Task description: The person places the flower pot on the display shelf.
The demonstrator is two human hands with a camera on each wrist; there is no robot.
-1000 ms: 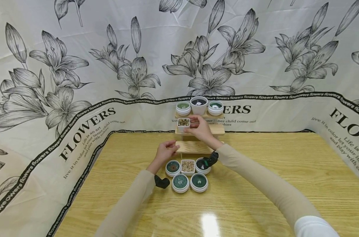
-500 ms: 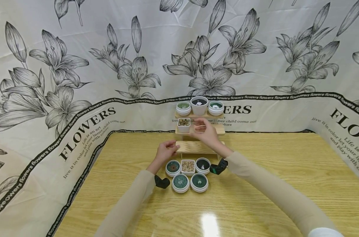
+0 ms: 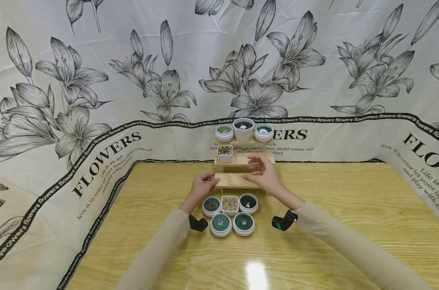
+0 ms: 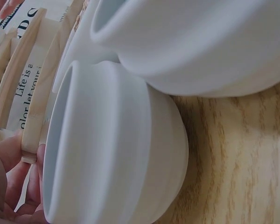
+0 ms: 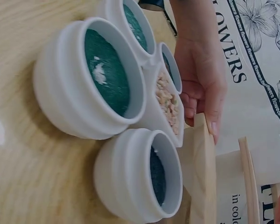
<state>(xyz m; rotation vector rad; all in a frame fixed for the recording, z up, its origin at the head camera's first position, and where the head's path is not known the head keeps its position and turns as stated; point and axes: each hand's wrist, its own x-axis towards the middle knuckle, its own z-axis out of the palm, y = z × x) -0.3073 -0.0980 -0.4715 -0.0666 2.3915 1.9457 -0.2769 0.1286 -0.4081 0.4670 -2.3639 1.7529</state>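
Observation:
A tiered wooden display stand [image 3: 231,181] stands at the back of the table. My left hand [image 3: 199,188] grips the left end of its lowest shelf; in the left wrist view the thumb lies over the board [image 4: 36,112] and the fingers under it. On the left of the middle shelf sits a small square white pot [image 3: 224,157] with brownish pebble-like bits. To its right, apart from it, my right hand [image 3: 267,176] hovers over the lower shelves with fingers loosely bent and nothing held. Just its fingertips enter the right wrist view's edge.
Three round white pots, the middle one [image 3: 243,131] taller, fill the top shelf. Before the stand cluster several round white pots with dark or green contents, such as the front right one [image 3: 243,224], around a square pot of tan pebbles [image 3: 229,204]. A flower-printed cloth [image 3: 168,141] hangs behind.
My right hand has let go of the square pot, leaving it on the middle shelf, and has drawn back to the right and toward me. The left hand has stayed on the lowest shelf.

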